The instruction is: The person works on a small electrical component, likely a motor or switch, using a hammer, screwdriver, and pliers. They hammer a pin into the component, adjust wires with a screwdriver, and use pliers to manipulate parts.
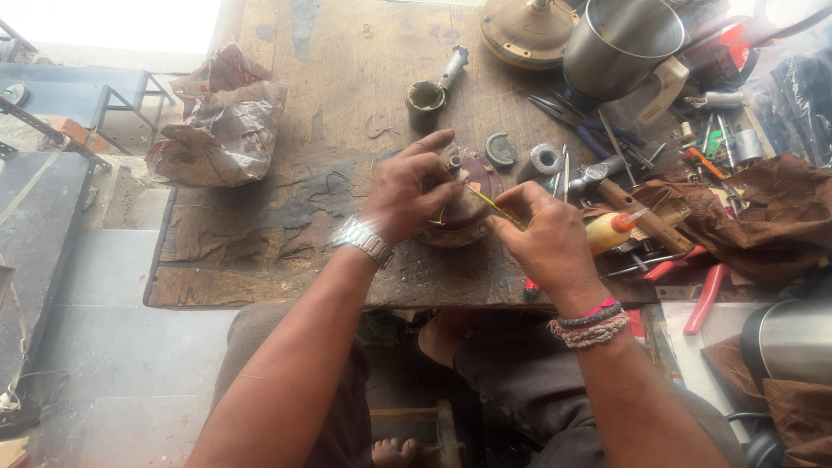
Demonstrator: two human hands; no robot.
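**Gripping a round motor part at the middle of the workbench**

Sitting near the front-centre of the worn wooden workbench (260, 234): a round, dark reddish-brown motor part with a short metal shaft (464, 212). Clasping its left side and top, fingers curled closed over it: the left hand (406, 195), wearing a silver metal watch (364, 241) at the wrist. Pinching a thin yellow wire (487, 202) running up from the part, fingertips closed tight on it at the part's right edge: the right hand (546, 238), carrying pink and beaded bracelets (591, 322) at the wrist.

Lying just beside the right hand: a small yellow squeeze bottle with an orange nozzle (611, 230), and beyond it a wooden-handled hammer (624, 198). Poking out past the right wrist: red-handled pliers (704, 295). Standing behind the part, toward the far edge: a small dark green cup (425, 100), a grey metal cylinder (453, 65) and a grey crescent-shaped piece (500, 149). Crowding the far right corner: a shiny steel pot (620, 43), a tan dome-shaped cover (529, 30) and dark-handled pliers (572, 121). Slumping at the right: crumpled brown cloth (780, 212). Resting at the bench's left end, well apart from both hands: crumpled paper wrapping (225, 117).
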